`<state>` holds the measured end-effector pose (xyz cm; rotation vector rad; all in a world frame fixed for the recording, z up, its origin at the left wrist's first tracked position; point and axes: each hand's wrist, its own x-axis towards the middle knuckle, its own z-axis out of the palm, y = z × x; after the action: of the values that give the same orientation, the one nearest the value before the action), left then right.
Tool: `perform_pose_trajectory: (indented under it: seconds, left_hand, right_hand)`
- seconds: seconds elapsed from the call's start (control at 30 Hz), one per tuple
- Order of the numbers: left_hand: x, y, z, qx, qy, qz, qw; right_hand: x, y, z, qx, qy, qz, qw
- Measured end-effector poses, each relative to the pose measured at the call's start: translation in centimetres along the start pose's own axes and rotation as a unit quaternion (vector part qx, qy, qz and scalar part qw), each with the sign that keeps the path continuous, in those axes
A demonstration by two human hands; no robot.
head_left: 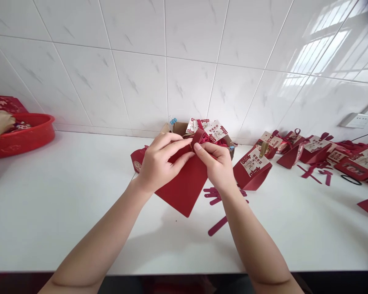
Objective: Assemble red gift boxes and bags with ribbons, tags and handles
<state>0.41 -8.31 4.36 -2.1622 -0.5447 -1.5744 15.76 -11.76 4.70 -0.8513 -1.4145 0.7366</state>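
A red candy gift box (184, 190) is held tilted above the white table, its plain face toward me. At its top, a dark red strap (198, 136) is bent into a loop. My left hand (161, 161) pinches the box's top edge by the strap, thumb and fingers closed. My right hand (216, 163) is closed too, its thumb pressed at the strap's base. The fingers hide the exact fastening point. Several loose dark red strips (218, 225) lie below my right hand and forearm.
Behind my hands stands a cardboard box (180, 127) holding tags and ribbons. Finished-looking gift boxes (253, 167) line the right side, near cut ribbons (313, 173). Another red box (138, 159) sits left. At far left, a person's hand (0, 122) reaches over a red basin (33, 136).
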Motion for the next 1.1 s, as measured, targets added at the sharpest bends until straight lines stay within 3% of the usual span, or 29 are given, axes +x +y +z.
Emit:
perform_pose_trajectory:
  seconds: [0.43,0.67,1.1]
  left_hand:
    - [-0.6,-0.1,1.0,0.063,0.027,0.059,0.996]
    - [-1.0,0.4,1.8,0.067,0.064,0.055,0.994]
    - [-1.5,0.5,2.9,0.058,0.074,0.023,0.995]
  right_hand:
    - [-0.1,-0.1,-0.1,-0.03,0.013,-0.004,0.999]
    - [-0.1,-0.3,0.0,-0.032,0.033,0.009,0.999]
    - [0.2,-0.1,0.0,-0.034,0.041,0.026,0.998]
